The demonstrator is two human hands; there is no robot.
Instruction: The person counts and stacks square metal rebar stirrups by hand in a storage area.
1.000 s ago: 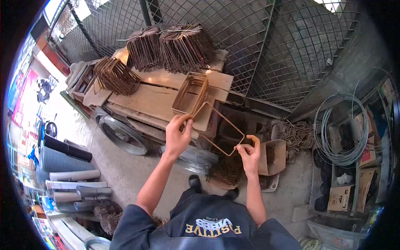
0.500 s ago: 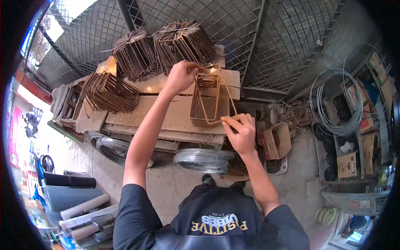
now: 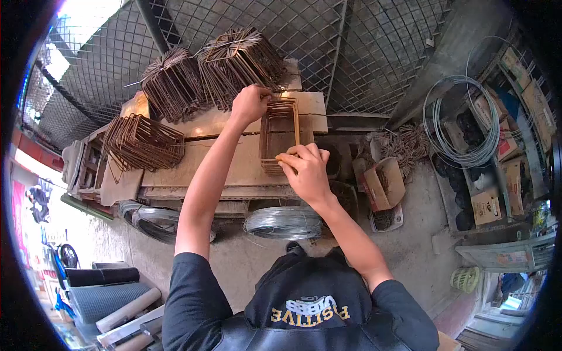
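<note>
Rectangular frames of bent rusty rod form a stack [image 3: 270, 137] on the wooden table [image 3: 225, 161]. My left hand [image 3: 250, 105] is closed at the stack's far left corner, pinching the end of a rod frame. At the near right corner, my right hand [image 3: 304, 169] has its fingers closed on the same frame, which lies over the stack. Left of my left arm sits a slanted bundle of rod frames [image 3: 143, 142]. Two taller tied bundles, one at the back left [image 3: 172, 85] and one beside it [image 3: 243, 64], stand behind my left hand.
Wire coils lie under the table's front edge [image 3: 284, 222] and hang at the right [image 3: 462, 123]. An open cardboard box [image 3: 383, 184] is on the floor to the right. Wire mesh [image 3: 304, 41] rises behind the table. Rolls of mesh [image 3: 105, 298] lie at the lower left.
The rod frame, earlier raised and tilted between my hands, now lies down over the stack. My right hand has moved left and inward. The view has shifted slightly.
</note>
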